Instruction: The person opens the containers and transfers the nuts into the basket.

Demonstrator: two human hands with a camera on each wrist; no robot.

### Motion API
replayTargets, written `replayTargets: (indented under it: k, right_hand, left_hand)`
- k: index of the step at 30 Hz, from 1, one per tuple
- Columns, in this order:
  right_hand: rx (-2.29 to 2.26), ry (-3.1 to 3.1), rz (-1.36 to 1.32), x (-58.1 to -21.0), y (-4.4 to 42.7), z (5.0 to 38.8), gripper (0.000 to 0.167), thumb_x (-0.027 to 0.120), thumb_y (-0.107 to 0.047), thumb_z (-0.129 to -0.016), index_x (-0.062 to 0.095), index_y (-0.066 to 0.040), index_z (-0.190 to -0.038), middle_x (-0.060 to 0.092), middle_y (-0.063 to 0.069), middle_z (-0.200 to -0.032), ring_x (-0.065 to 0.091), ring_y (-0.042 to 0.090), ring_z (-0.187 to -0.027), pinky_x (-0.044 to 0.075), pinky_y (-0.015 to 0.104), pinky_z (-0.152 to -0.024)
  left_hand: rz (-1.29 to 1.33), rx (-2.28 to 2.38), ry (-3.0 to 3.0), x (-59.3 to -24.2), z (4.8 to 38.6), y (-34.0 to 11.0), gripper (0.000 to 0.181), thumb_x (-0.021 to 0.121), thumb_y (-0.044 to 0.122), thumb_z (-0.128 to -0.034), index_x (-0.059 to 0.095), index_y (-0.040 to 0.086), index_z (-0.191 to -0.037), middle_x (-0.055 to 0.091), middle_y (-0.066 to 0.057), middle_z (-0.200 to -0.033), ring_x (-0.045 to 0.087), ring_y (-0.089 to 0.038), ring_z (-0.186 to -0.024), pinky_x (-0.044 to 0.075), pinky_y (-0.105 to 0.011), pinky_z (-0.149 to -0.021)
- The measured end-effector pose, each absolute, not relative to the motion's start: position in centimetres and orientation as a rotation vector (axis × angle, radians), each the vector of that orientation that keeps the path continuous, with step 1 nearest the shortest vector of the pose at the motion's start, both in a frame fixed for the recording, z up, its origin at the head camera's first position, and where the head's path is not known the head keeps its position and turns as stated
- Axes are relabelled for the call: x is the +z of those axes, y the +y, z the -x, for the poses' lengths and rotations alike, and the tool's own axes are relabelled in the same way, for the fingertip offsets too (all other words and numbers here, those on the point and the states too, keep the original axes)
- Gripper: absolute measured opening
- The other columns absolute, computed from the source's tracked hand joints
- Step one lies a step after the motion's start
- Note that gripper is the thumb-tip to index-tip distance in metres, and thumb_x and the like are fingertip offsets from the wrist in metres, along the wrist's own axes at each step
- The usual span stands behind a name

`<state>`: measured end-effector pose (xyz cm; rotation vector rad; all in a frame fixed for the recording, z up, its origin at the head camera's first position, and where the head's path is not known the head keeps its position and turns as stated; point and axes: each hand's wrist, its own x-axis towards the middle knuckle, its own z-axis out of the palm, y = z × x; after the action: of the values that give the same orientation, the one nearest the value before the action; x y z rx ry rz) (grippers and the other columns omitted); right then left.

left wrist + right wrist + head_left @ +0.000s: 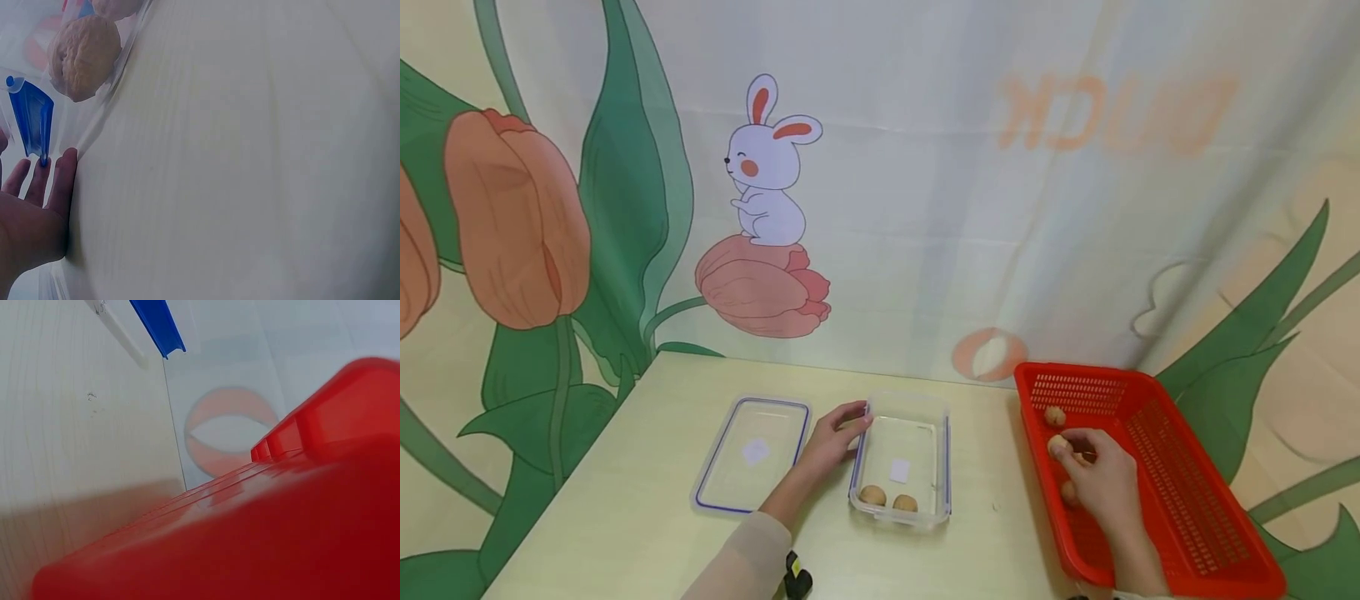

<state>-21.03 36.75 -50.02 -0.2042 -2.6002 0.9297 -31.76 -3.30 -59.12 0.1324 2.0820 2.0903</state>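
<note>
A clear plastic container [898, 521] holds two walnuts [872, 496] at its near end; a walnut [84, 57] also shows through its wall in the left wrist view. My left hand [826, 443] rests against the container's left side, its fingers [61, 187] fairly straight beside a blue latch [34, 119]. Over the left part of a red plastic basket [1180, 483], my right hand [1101, 479] pinches a walnut [1059, 446] between thumb and fingers. More walnuts [1055, 416] lie in the basket, one partly hidden by that hand. The right wrist view shows no right hand.
A clear lid [711, 503] with a blue seal lies left of the container. The pale table [985, 550] meets a printed curtain [895, 250] at its back edge. A small black object [797, 577] is by the left sleeve.
</note>
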Motion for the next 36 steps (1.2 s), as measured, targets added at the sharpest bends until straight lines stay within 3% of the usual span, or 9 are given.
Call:
replayTargets:
  k: [6,12,15,23,29,36]
  right_hand:
    - [0.925,-2.625,0.218,-49.9,36.8,20.9,0.036,0.081,-0.032,-0.096,0.074,-0.006,-0.121,0.074,0.013,-0.111,0.068,0.031,-0.105,0.053,0.022,-0.083]
    - [0.942,-2.643,0.242,-49.6,36.9,21.0,0.039,0.081,-0.027,-0.097,0.071,-0.004,-0.126,0.073,0.019,-0.118,0.066,0.036,-0.109,0.057,0.053,-0.096]
    - [0.946,-2.637,0.24,-49.4,36.8,20.9,0.039,0.08,-0.024,-0.097,0.07,-0.002,-0.128,0.071,0.021,-0.122,0.064,0.04,-0.111,0.055,0.059,-0.097]
    - [0.936,-2.554,0.13,-48.1,34.5,20.8,0.039,0.082,-0.024,-0.096,0.071,-0.004,-0.128,0.072,0.017,-0.123,0.066,0.035,-0.112,0.056,0.055,-0.097]
    - [1.003,-2.57,-0.077,-46.9,30.0,21.2,0.036,0.085,-0.018,-0.092,0.074,-0.003,-0.123,0.073,0.015,-0.118,0.068,0.034,-0.108,0.058,0.055,-0.097]
    - [1.116,-2.593,-0.258,-48.4,24.1,22.3,0.03,0.087,-0.014,-0.089,0.076,-0.007,-0.116,0.073,0.01,-0.112,0.07,0.029,-0.102,0.061,0.051,-0.095]
  left_hand:
    - [-0.142,2.08,2.086,-58.9,31.8,-3.2,0.057,0.071,0.039,-0.1036,0.057,0.01,-0.151,0.056,-0.017,-0.152,0.056,-0.037,-0.136,0.059,-0.052,-0.099]
    - [-0.162,2.085,2.088,-58.9,31.9,-3.0,0.057,0.069,0.038,-0.1045,0.056,0.009,-0.152,0.055,-0.018,-0.152,0.056,-0.038,-0.136,0.059,-0.052,-0.099]
    - [-0.157,2.091,2.081,-58.9,31.9,-2.9,0.057,0.07,0.037,-0.104,0.057,0.01,-0.151,0.055,-0.018,-0.152,0.055,-0.038,-0.136,0.058,-0.053,-0.1]
    - [-0.141,2.112,2.076,-58.7,31.8,-2.9,0.055,0.07,0.033,-0.1048,0.056,0.008,-0.152,0.055,-0.019,-0.152,0.055,-0.04,-0.137,0.058,-0.056,-0.1]
    - [-0.127,2.105,2.089,-58.8,31.9,-3.0,0.053,0.069,0.032,-0.1051,0.057,0.008,-0.151,0.056,-0.019,-0.152,0.056,-0.04,-0.135,0.059,-0.055,-0.098]
    - [-0.131,2.097,2.086,-59.0,31.8,-3.2,0.056,0.069,0.035,-0.1053,0.055,0.008,-0.152,0.054,-0.019,-0.154,0.055,-0.041,-0.137,0.058,-0.055,-0.1]
